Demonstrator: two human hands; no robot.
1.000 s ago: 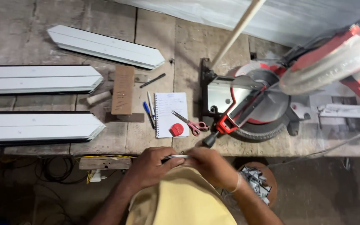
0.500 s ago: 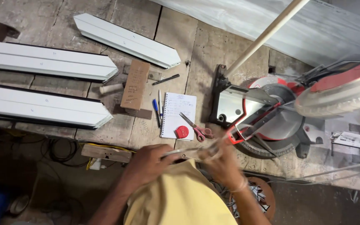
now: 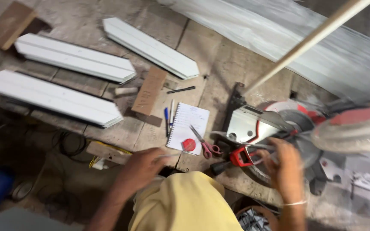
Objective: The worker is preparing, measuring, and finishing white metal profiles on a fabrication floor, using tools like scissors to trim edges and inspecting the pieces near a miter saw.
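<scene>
The fingers of the left hand (image 3: 140,169) are closed on one end of a thin, pale strip (image 3: 173,155) at the near edge of the table (image 3: 219,68), apparently to keep it level. Its far end blurs toward the right hand (image 3: 285,164), which is raised over the red handle (image 3: 241,156) of the miter saw (image 3: 279,137); whether those fingers are closed on anything I cannot tell, the motion smears them. Just beyond the strip lie a spiral notepad (image 3: 189,126) with a red disc (image 3: 189,144) on it and pink-handled scissors (image 3: 206,143), close enough to snag a sweep. Two pens (image 3: 168,119) rest beside the pad, then a brown wood block (image 3: 150,90). Three white pointed panels (image 3: 76,57) lie well left, out of the way. A pale pole (image 3: 309,42) slants over the saw.
</scene>
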